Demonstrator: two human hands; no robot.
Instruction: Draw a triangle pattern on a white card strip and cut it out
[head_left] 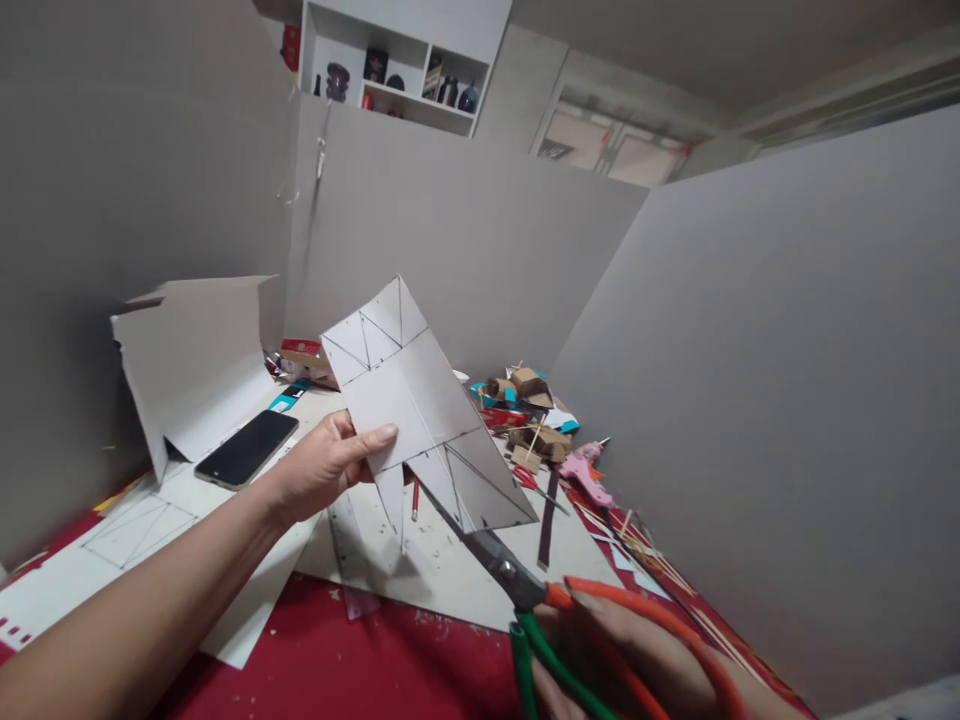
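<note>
My left hand (337,460) pinches a white piece of cardboard (412,390) at its left edge, thumb on top. Black lines drawn on the cardboard form triangles at both ends, and a notch is cut into its lower end. In my right hand (622,640) are large scissors (499,560) with orange and green handles. Their blades reach up to the lower end of the cardboard, partly behind it. How far the blades are apart is hidden. Below the cardboard a red pencil (415,498) and a clear ruler (346,560) lie on the work surface.
A phone (247,448) lies at left before a folded white cardboard sheet (195,370). A drawn-on paper (142,530) lies nearer. At right are a pink glue gun (585,472), small red scissors (525,478), wooden sticks (705,620) and cardboard scraps (532,390). Grey partitions (780,380) surround the table.
</note>
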